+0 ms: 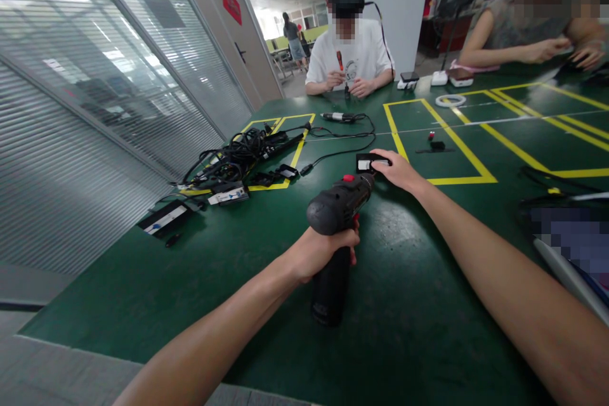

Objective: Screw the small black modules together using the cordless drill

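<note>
My left hand [328,250] is wrapped round the grip of a black cordless drill [335,206] with red details. The drill's chuck points away from me, toward a small black box-shaped device [364,163] with a white label. That device is held at its right end by the fingers of my right hand [397,168]. The chuck is close to the device's near side; I cannot tell whether a bit touches it.
A tangle of black cables [247,155] and adapters lies on the green table [228,292] to the left. A black labelled box [164,219] is nearer. Across sits a person in a headset [349,51] holding a screwdriver [339,61]. Another person [528,38] works at right.
</note>
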`<state>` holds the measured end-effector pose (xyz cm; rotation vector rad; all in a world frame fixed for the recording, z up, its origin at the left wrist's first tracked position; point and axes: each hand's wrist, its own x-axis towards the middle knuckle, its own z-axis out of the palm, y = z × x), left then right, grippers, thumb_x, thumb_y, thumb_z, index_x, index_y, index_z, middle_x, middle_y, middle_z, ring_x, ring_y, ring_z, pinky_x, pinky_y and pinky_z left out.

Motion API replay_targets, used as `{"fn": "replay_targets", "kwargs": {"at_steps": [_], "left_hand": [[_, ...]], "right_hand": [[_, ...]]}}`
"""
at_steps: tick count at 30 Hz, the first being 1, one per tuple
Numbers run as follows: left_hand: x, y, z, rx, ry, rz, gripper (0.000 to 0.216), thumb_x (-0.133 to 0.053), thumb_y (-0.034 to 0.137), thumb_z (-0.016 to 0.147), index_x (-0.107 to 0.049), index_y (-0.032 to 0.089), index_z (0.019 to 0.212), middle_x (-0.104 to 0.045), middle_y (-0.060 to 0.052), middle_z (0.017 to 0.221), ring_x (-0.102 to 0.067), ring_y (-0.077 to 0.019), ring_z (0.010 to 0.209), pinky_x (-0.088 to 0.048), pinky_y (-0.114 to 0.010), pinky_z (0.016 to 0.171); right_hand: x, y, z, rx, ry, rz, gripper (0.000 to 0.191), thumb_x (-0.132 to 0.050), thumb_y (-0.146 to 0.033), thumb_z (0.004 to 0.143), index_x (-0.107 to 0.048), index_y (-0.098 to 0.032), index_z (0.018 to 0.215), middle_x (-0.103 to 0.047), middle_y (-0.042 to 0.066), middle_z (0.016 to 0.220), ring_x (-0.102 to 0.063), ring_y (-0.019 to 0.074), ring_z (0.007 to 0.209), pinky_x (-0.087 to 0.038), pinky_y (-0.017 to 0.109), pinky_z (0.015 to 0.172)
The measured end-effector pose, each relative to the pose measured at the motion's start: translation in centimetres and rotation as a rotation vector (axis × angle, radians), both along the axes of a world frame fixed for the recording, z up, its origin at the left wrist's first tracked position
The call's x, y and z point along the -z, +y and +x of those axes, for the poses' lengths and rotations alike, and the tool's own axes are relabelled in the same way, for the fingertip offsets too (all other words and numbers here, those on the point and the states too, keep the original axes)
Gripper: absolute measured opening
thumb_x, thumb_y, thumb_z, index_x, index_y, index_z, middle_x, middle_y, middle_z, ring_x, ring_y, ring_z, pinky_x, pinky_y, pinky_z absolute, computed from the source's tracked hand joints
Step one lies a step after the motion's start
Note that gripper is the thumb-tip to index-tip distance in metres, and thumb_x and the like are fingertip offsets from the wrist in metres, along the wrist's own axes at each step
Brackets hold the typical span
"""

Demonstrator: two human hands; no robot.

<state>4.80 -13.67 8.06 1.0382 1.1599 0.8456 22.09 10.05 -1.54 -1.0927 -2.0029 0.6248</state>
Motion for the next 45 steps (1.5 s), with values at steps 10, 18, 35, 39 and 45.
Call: {"fn": "replay_targets", "kwargs": {"at_steps": [10,18,35,39,45], "left_hand": [[0.1,0.5,-0.3,-0.029,-0.008,-0.021,0.023,-0.061,0.019,0.066,-0.051,0.014,0.087,-0.054,0.001,0.072,-0.055,-0.0099,0.050,-0.045,-0.024,0.052],[0.2,0.6,-0.4,-0.043,-0.001,-0.019,0.021,-0.060,0.019,0.067,-0.052,0.014,0.085,-0.053,0.001,0.070,-0.055,-0.0097,0.050,-0.044,-0.023,0.052],[0.3,1.0,-0.7,-0.059,-0.044,-0.023,0.021,-0.062,0.019,0.066,-0.055,0.012,0.085,-0.056,0.000,0.071,-0.056,-0.0097,0.050,-0.045,-0.023,0.052],[0.3,1.0,-0.8,-0.052,-0.048,-0.027,0.021,-0.061,0.019,0.067,-0.054,0.013,0.085,-0.055,0.000,0.072,-0.056,-0.0093,0.050,-0.044,-0.022,0.051],[0.5,1.1,-0.8,-0.046,-0.037,-0.022,0.022,-0.061,0.020,0.067,-0.054,0.013,0.086,-0.055,0.000,0.072,-0.056,-0.0094,0.050,-0.043,-0.022,0.051]], "right_hand": [[0.0,0.0,0.0,-0.004,-0.001,-0.004,0.041,-0.057,-0.036,0.082,-0.063,-0.026,0.122,-0.063,0.004,0.118,-0.060,0.0233,0.101,-0.045,0.036,0.093],[0.1,0.2,0.0,-0.008,-0.008,0.009,0.042,-0.056,-0.037,0.083,-0.063,-0.026,0.122,-0.062,0.005,0.122,-0.061,0.0230,0.102,-0.044,0.036,0.094],[0.2,0.2,0.1,0.004,-0.023,-0.002,0.043,-0.055,-0.040,0.083,-0.062,-0.027,0.123,-0.064,0.005,0.111,-0.061,0.0233,0.097,-0.046,0.037,0.089],[0.2,0.1,0.1,0.005,-0.020,0.002,0.042,-0.055,-0.041,0.083,-0.062,-0.027,0.123,-0.063,0.005,0.116,-0.060,0.0236,0.101,-0.045,0.037,0.091],[0.2,0.1,0.1,-0.005,-0.025,-0.003,0.042,-0.055,-0.040,0.083,-0.062,-0.027,0.123,-0.064,0.004,0.115,-0.060,0.0231,0.099,-0.045,0.037,0.091]]}}
